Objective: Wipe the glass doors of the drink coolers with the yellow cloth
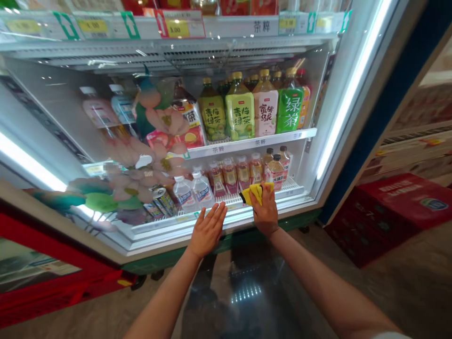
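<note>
My right hand (pixel 264 212) is closed on a yellow cloth (pixel 254 194) with a dark edge, pressed near the bottom of the fridge's glass door. Beside it on the left, my left hand (pixel 207 231) is held flat at the glass, fingers stretched out, holding nothing. Behind the glass, small bottles (pixel 230 176) and clear bottles (pixel 202 187) stand on the bottom shelf. Large tea bottles (pixel 240 110) fill the shelf above. A flower decal (pixel 164 120) covers part of the glass on the left.
The fridge's bright frame edge (pixel 353 94) runs down the right. Red boxes (pixel 391 212) sit on the floor at the right. A red cabinet (pixel 52 282) stands at the lower left. Price tags (pixel 179 23) line the upper shelf.
</note>
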`<state>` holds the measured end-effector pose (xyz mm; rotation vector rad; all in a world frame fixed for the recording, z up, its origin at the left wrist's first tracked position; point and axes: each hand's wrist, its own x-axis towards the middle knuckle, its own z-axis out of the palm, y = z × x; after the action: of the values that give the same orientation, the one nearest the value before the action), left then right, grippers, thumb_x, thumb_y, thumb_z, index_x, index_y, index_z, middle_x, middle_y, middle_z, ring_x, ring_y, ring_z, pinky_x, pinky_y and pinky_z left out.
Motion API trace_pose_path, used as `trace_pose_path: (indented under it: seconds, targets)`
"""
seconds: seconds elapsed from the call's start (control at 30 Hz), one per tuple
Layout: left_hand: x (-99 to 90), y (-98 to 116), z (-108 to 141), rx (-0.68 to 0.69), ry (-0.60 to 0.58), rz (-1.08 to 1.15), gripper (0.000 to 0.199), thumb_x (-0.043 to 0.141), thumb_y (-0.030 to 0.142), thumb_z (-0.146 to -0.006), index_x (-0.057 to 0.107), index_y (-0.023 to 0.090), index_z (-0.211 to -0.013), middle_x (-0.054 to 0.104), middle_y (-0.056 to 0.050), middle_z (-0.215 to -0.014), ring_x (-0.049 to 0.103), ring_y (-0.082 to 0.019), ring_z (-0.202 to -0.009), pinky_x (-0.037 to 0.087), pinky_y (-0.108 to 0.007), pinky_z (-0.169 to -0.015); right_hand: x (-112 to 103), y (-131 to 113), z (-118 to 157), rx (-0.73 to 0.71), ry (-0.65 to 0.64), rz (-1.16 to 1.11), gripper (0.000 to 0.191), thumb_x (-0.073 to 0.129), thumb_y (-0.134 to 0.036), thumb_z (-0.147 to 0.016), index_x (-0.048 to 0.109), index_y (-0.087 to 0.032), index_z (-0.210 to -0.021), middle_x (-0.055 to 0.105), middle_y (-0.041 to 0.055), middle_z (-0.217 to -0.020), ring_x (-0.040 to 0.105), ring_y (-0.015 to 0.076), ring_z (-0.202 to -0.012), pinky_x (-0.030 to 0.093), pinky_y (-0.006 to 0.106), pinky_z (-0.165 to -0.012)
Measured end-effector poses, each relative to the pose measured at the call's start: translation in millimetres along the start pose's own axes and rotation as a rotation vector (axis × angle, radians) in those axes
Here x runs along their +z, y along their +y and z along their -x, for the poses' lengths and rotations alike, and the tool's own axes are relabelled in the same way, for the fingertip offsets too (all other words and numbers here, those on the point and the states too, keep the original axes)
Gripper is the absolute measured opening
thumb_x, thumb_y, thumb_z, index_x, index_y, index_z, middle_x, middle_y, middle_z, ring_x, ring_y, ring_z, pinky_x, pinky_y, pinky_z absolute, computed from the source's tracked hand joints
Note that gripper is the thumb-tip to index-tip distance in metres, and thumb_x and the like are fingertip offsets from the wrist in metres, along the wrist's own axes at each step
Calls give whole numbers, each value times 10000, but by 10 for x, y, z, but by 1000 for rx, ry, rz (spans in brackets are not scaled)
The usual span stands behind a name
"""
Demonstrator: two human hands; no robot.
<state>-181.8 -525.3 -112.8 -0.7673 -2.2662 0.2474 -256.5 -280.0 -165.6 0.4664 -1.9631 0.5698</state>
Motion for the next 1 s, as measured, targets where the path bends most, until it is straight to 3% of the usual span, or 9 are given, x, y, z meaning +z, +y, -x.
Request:
trace_pose_path:
  seconds: [0.13,0.23,0.37,0.5,0.63,0.73,0.87,1.0]
  targets:
    - [-83,-89,122,-9,-41,-20,684,478,194,-982,245,151,-1623,487,-110,-1563,342,-207,-1530,0,-425,-1308,-33,70,204,-245,-110,-55,460,530,-84,-968,689,-361,-1300,561,43,-1522,432,225,-1484,301,531,-1264]
    - [-130,-156,198,-25,-56,-32,677,472,201,-982,255,164,-1622,480,-110,-1569,344,-213,-1530,-16,-448,-1306,-126,147,110,-288,-127,-55,476,517,-83,-975,671,-377,-1316,520,26,-1556,390,208,-1507,236,537,-1285]
    - [-203,-270,297,-51,-53,-58,699,468,190,-974,227,193,-1630,456,-110,-1586,341,-226,-1532,0,-489,-1305,-73,-238,-317,-206,-38,-46,464,510,-102,-977,641,-315,-1368,378,71,-1644,202,254,-1578,188,602,-1280]
    - [-279,-376,383,-122,4,-97,713,446,172,-984,164,168,-1639,438,-130,-1593,320,-228,-1540,-2,-500,-1304,46,-624,-378,-353,-20,-58,349,537,-143,-992,687,-265,-1283,459,90,-1597,225,232,-1575,176,563,-1292]
    - [-333,-427,439,-142,24,-97,740,447,150,-980,120,165,-1644,408,-129,-1610,259,-220,-1562,26,-504,-1307,-45,-419,-139,-545,-153,-95,305,523,-158,-1016,724,-314,-1184,590,15,-1494,430,154,-1480,197,481,-1304]
    - [-353,-448,467,-171,32,-88,748,446,134,-964,138,183,-1644,372,-125,-1630,228,-215,-1571,32,-510,-1306,-137,-282,-215,-463,-167,-84,335,506,-151,-1021,728,-335,-1190,581,10,-1499,419,180,-1490,190,534,-1298]
    - [-365,-492,507,-188,53,-88,762,446,119,-949,139,184,-1644,360,-121,-1639,216,-208,-1575,34,-509,-1305,-38,-613,-535,-400,-78,-134,322,517,-160,-1018,727,-295,-1221,542,45,-1536,344,222,-1532,218,554,-1289]
    - [-391,-546,575,-202,68,-95,763,446,101,-952,132,179,-1643,370,-117,-1636,173,-199,-1584,44,-507,-1306,114,-909,-474,-509,-102,-189,274,531,-177,-1026,735,-283,-1174,613,27,-1470,473,179,-1454,280,481,-1284]
